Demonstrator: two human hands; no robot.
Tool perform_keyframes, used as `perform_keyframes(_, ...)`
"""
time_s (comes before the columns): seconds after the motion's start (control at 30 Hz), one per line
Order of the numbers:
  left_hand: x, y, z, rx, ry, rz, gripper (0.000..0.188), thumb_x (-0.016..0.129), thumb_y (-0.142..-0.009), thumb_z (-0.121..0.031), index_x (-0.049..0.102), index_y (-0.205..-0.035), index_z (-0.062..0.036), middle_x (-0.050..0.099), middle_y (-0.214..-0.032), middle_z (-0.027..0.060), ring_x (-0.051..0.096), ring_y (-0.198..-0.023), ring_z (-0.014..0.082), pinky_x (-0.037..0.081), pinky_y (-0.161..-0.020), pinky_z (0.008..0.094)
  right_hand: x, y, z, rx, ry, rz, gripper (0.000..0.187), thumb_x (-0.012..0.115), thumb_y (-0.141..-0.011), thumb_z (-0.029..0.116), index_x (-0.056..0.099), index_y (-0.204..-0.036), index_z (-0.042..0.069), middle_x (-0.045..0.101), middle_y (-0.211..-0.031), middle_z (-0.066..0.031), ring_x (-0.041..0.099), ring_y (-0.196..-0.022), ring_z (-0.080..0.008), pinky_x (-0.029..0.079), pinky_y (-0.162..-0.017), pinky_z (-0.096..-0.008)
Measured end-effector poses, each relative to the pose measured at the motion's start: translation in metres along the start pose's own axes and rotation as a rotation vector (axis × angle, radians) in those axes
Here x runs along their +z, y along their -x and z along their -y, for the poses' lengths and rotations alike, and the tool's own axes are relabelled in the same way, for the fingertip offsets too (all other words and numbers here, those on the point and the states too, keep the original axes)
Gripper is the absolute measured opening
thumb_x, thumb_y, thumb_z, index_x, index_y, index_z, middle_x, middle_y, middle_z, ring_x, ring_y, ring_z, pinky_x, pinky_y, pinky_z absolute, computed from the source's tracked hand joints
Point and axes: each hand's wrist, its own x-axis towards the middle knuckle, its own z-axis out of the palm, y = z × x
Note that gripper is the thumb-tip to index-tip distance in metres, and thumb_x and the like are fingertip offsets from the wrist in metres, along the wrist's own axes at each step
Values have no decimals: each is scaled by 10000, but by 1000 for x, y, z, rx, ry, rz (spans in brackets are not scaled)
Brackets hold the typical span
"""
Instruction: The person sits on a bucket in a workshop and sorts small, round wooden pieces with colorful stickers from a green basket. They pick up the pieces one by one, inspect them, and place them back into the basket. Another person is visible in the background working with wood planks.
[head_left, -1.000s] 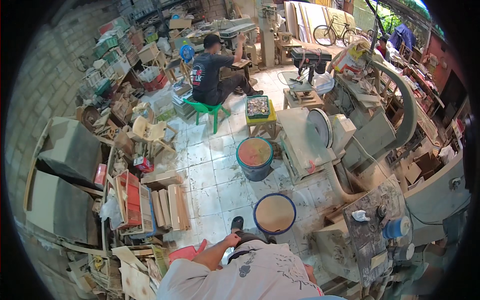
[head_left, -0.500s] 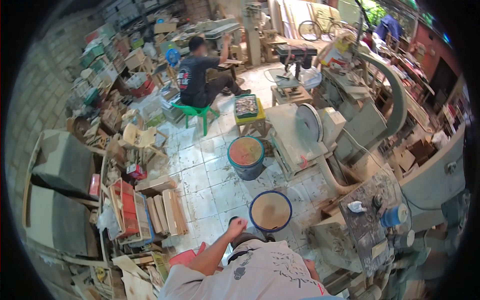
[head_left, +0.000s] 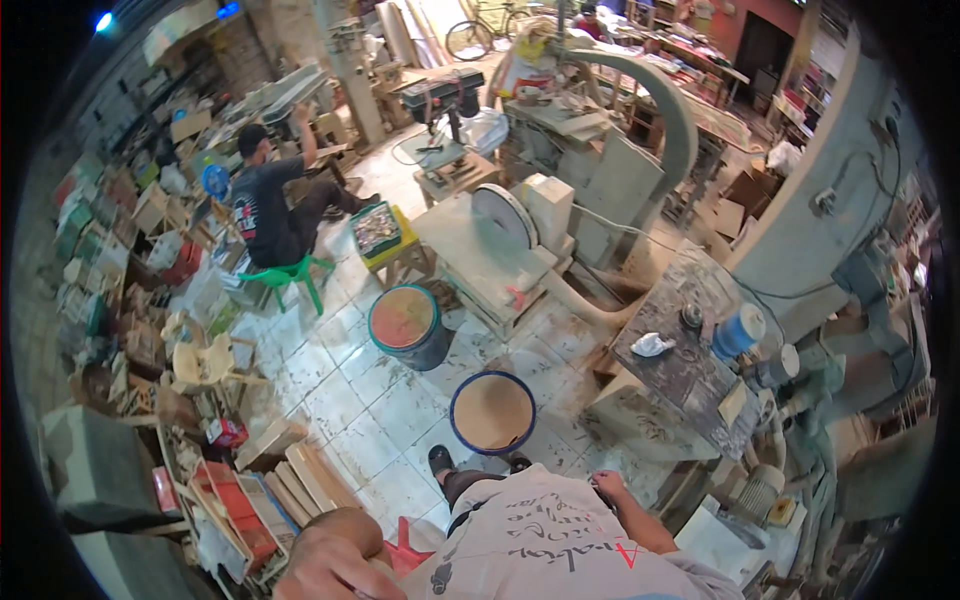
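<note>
My left hand (head_left: 340,572) is raised close at the lower left, its fingers bent and pressed together. What they hold, if anything, is hidden. My right hand (head_left: 610,488) is low beside my right thigh with curled fingers, and a small dark patch shows at them that I cannot make out. In front of my feet stands a round tub (head_left: 492,414) with a dark blue rim and a tan surface inside. A red plastic stool (head_left: 405,548) shows partly beside my left arm.
A teal-rimmed bucket (head_left: 404,318) stands beyond the tub. Further off are a disc sander (head_left: 503,217) and a co-worker (head_left: 268,205) on a green stool (head_left: 290,275). At right a dusty workbench (head_left: 690,350) bears a blue spool (head_left: 738,332). Wooden boards (head_left: 310,480) lean at left.
My left hand has come from above my lap back toward me, to the lower left. The view has turned right. My right hand shows more fully now, beside my thigh.
</note>
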Motion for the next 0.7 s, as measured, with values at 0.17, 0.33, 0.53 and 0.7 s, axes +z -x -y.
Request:
perform_keyframes(0.17,11,-17,1,-214,231,84,450,636,-874,-456,633,-1143,-95,534,-582,24,438,-458,132,330,-499,293,21,19,-10,-19,193,64,286,668,-780,315,737,-901,64,708,-791,-52,648,-711,-139,513,-666,-298)
perform_keyframes(0.33,10,-18,3,-266,297,139,475,626,-873,-479,591,-1128,-80,529,-596,19,431,-453,113,302,-492,272,19,25,-32,-26,219,77,298,697,-746,347,743,-857,74,705,-762,-51,636,-669,-137,507,-643,-298)
perform_keyframes(0.53,12,-27,-9,-307,291,172,425,629,-871,-477,605,-1062,-98,477,-570,-7,406,-439,104,274,-481,265,33,14,-18,-117,244,110,287,713,-741,289,734,-887,44,700,-779,-76,632,-690,-158,498,-642,-311)
perform_keyframes(0.7,-2,-12,2,-290,314,167,402,634,-869,-480,626,-1025,-110,437,-562,-22,387,-437,98,242,-473,270,19,19,6,-22,149,52,310,677,-754,267,722,-977,57,708,-822,-89,643,-708,-175,501,-648,-332)
